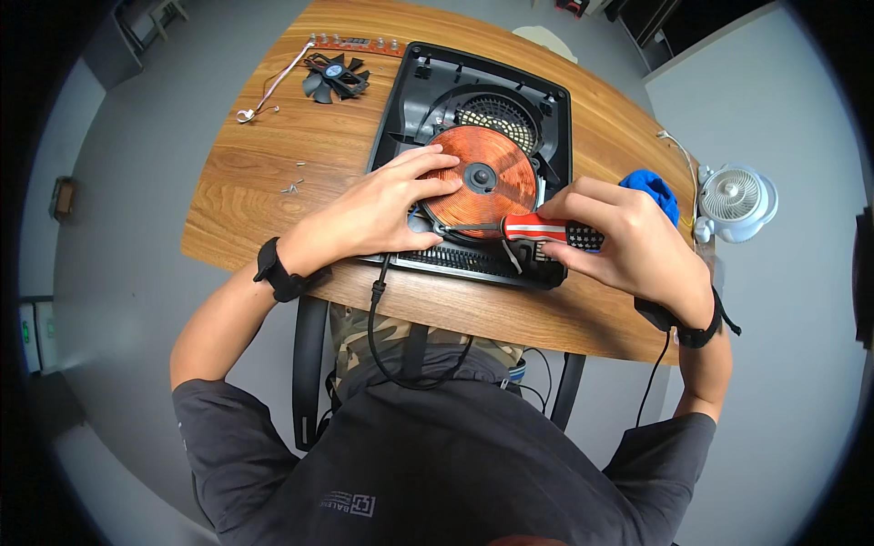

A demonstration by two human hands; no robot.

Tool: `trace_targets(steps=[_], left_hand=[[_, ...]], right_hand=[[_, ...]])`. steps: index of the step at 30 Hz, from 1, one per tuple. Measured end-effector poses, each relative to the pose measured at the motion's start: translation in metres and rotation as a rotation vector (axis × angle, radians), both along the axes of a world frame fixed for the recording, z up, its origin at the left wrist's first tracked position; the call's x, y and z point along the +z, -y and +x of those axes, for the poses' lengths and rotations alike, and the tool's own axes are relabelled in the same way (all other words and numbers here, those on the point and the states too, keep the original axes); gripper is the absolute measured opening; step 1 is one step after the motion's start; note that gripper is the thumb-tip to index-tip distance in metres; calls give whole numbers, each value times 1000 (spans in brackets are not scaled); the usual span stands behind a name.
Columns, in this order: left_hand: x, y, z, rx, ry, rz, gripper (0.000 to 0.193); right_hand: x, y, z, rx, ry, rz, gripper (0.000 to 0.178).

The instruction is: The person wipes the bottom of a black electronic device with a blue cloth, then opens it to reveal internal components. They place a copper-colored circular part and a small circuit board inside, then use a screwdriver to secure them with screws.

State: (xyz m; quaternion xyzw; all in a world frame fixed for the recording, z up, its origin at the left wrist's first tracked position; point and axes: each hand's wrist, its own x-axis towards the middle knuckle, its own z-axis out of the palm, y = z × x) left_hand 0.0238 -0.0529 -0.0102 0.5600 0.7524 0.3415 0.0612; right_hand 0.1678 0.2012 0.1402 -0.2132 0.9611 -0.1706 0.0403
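A round copper coil (501, 168) with a dark centre sits inside an opened black appliance housing (560, 136) on the wooden table. My left hand (391, 202) rests on the coil's left side, fingers spread over the windings and thumb at the near edge. My right hand (628, 232) grips the red, white and star-patterned handle of a screwdriver (537, 227). Its shaft lies nearly level across the coil's near edge, with the tip pointing left, close to my left thumb. Whether the tip touches a screw is too small to tell. A black power cord (373, 314) leaves the housing's near side.
At the far left of the table lie a black fan (333, 77), a narrow orange circuit board (355, 43) with white wires, and several small screws (291, 187). To the right are a blue cloth-like item (652, 189) and a white desk fan (736, 196) at the table's edge.
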Motion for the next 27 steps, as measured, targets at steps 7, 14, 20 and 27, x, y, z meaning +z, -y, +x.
trace_targets(steps=[7, 14, 20, 27], left_hand=[[-3, 2, 1, 10, -4, 18, 74], [-1, 2, 2, 5, -5, 32, 72], [-1, 3, 1, -3, -1, 21, 70], [1, 1, 3, 10, 8, 48, 65]], right_hand=[[16, 30, 0, 97, -120, 168, 22], [35, 47, -8, 155, -68, 322, 21], [32, 59, -22, 204, -114, 358, 21], [32, 82, -46, 223, -30, 346, 22]])
